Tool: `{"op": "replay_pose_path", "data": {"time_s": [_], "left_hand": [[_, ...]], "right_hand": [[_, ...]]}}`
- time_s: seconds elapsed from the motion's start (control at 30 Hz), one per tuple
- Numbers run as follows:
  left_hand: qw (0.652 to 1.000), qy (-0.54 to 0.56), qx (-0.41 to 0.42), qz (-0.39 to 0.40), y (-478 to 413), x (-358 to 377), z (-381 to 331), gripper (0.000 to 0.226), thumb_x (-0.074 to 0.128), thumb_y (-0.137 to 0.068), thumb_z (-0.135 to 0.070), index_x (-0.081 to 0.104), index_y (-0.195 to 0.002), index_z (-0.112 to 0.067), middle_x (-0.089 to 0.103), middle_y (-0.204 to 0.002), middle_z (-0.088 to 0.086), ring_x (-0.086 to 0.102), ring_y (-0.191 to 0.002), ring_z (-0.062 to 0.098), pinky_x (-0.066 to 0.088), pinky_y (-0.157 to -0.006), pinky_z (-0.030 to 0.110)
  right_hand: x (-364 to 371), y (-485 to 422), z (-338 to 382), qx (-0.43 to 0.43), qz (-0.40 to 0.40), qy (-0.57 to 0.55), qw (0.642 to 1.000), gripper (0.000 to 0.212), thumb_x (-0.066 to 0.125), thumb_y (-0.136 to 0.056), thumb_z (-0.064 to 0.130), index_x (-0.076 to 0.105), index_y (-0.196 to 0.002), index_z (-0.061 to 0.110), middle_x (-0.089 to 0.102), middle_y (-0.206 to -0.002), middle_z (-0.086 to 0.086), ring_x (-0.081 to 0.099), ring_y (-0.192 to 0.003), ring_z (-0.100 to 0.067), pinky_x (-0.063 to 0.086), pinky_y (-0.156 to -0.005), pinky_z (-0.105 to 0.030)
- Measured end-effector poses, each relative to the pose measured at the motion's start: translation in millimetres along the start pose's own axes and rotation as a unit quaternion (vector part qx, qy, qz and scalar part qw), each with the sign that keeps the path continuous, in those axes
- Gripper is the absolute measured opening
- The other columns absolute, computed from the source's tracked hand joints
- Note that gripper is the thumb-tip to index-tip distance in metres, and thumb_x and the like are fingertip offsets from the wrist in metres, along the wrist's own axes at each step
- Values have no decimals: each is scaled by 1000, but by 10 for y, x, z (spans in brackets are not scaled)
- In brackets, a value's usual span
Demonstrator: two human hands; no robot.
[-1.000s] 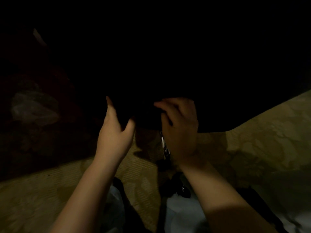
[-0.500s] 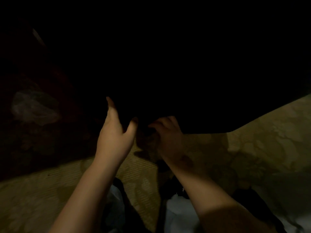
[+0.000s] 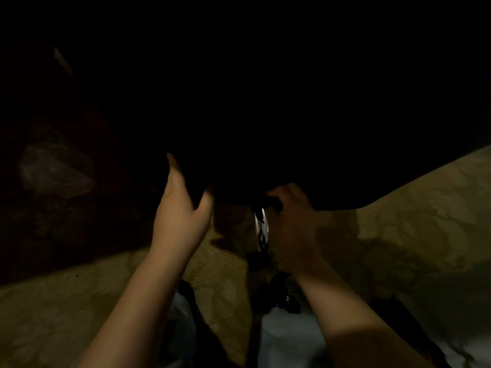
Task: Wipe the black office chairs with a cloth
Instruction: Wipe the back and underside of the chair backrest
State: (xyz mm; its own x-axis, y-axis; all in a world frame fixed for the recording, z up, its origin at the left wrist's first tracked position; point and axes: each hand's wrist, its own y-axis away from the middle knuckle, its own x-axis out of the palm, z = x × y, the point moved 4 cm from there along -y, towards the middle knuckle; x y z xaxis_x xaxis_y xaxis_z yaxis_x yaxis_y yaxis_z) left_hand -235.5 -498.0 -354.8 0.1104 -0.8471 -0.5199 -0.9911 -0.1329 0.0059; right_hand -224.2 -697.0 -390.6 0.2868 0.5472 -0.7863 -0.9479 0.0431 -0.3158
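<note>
The black office chair (image 3: 305, 123) fills the dark upper part of the view, and your left hand (image 3: 183, 211) clasps the near left edge of its seat, fingers up along the side and thumb tucked beneath. Your right hand (image 3: 292, 219) sits under the seat's front edge, just right of the shiny column (image 3: 261, 229), fingers curled, though in this gloom I cannot tell whether they grip a cloth. Below the seat lies patterned carpet (image 3: 411, 213).
</note>
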Motion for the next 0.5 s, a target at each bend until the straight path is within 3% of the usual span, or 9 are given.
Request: {"op": "replay_pose_path", "data": {"time_s": [0.13,0.2,0.27,0.37,0.47,0.5], "left_hand": [[1000,-6,2,3,9,3,-2,86,53,-92,-37,-7,-153,-35,33,-154,-6,41,-133,15,39,-90,25],[1000,-16,5,3,11,-1,3,85,52,-92,-37,-8,-153,-35,34,-153,-7,42,-127,8,39,-83,16],[1000,-24,5,4,7,-1,10,85,53,-93,-37,-7,-153,-35,37,-151,-6,41,-121,2,35,-75,7],[1000,-23,3,1,0,-6,6,84,53,-93,-37,-5,-153,-36,37,-151,-3,44,-127,12,37,-81,14],[1000,-16,1,2,21,-19,0,81,53,-93,-35,-5,-150,-40,38,-151,-1,46,-129,18,39,-86,24],[1000,-8,0,4,28,-22,-1,80,53,-93,-34,-4,-149,-42,37,-151,-1,46,-129,18,39,-86,23]], "right_hand": [[439,178,-171,28,127,45,990,27,57,-76,7,71,-100,8,66,-107,-14,65,-95,-34,53,-78,-39],[463,187,-170,11,113,47,992,27,54,-72,17,72,-91,10,68,-98,-11,67,-89,-34,55,-74,-40],[391,152,-44,-15,104,40,994,44,41,-72,34,73,-88,8,69,-98,-13,65,-91,-37,52,-76,-42],[129,49,210,-18,43,8,999,54,40,-70,42,72,-90,4,68,-104,-15,59,-99,-35,49,-81,-41],[-270,-82,371,-58,-89,-22,994,24,52,-79,14,68,-96,10,63,-107,-7,52,-103,-25,51,-84,-40],[-443,-108,385,-67,-147,-25,987,22,55,-80,8,65,-99,14,60,-108,-4,51,-104,-24,48,-87,-35]]}}
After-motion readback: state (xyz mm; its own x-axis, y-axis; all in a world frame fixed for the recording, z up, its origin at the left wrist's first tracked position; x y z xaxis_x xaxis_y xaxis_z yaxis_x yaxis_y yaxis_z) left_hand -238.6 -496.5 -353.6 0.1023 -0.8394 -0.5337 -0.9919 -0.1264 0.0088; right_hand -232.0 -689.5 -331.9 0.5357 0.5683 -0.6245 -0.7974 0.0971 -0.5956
